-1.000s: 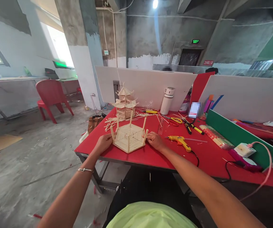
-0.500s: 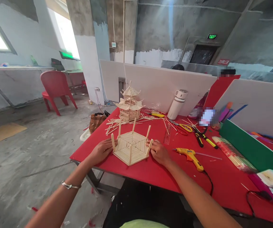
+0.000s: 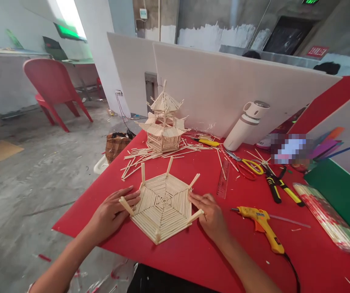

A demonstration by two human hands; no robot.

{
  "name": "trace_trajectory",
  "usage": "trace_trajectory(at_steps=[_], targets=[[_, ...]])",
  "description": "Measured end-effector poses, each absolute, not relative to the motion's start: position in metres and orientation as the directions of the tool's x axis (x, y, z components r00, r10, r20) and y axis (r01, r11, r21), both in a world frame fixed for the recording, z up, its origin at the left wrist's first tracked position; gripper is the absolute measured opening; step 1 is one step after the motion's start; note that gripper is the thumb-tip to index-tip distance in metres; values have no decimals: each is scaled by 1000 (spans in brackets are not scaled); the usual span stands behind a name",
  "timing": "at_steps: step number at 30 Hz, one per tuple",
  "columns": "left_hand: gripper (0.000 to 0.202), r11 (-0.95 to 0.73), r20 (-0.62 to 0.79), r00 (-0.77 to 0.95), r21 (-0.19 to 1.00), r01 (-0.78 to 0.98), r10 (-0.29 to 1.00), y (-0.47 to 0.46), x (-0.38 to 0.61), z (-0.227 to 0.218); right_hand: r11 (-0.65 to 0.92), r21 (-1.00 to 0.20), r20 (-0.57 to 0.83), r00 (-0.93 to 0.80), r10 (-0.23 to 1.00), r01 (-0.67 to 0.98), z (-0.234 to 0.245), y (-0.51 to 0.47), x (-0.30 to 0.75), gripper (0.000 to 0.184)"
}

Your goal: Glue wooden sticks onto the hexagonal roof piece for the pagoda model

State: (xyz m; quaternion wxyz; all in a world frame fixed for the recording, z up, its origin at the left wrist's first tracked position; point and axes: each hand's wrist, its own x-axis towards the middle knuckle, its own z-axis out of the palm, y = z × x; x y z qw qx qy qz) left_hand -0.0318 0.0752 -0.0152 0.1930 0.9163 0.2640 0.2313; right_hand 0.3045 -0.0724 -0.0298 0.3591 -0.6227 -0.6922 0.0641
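A hexagonal platform of thin wooden sticks [image 3: 165, 211], laid in rings around its centre, sits before me with short stick posts rising from its corners. My left hand [image 3: 114, 211] holds its left edge, fingers reaching along the side behind a corner post [image 3: 127, 206]. Its right edge is in my right hand [image 3: 209, 213], whose fingertips touch the rim between two posts. Parts of both hands' grip are hidden. Behind the platform stands a two-tiered stick pagoda [image 3: 164, 122], with loose sticks [image 3: 141, 156] scattered around its foot.
On the red table [image 3: 214, 260] to the right lie a yellow glue gun [image 3: 261, 224], pliers [image 3: 280, 187], scissors [image 3: 248, 165], a clear ruler [image 3: 222, 181] and bagged sticks [image 3: 330, 215]. A white flask [image 3: 246, 126] and a yellow cutter [image 3: 208, 142] are farther back. White panels [image 3: 223, 81] border the table.
The view has tipped down and moved nearer the table. The platform appears larger and turned or tilted slightly, its near posts leaning outward more. Both hands stay at its sides.
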Motion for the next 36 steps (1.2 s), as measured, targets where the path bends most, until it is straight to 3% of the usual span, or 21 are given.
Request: trace_trajectory(at_steps=[6,14,19,23,29,36], targets=[[38,-791,318,752,448,417,577,77,-34,-18,208,-550,409,43,912,809,-29,-72,305,75],[44,-811,301,780,417,410,548,72,-35,-9,236,-483,487,35,873,843,-24,-74,300,69],[47,-788,275,769,432,438,578,68,-35,-7,179,-582,467,146,872,793,-26,-71,300,55],[52,-800,274,784,430,419,557,63,-34,0,31,-691,366,313,876,722,-29,-62,304,38],[63,-836,259,832,410,365,491,60,-37,12,13,-709,325,311,893,706,-32,-36,307,52],[67,-831,258,810,358,426,527,70,-37,-10,-3,-752,254,293,922,660,-34,-26,308,43]])
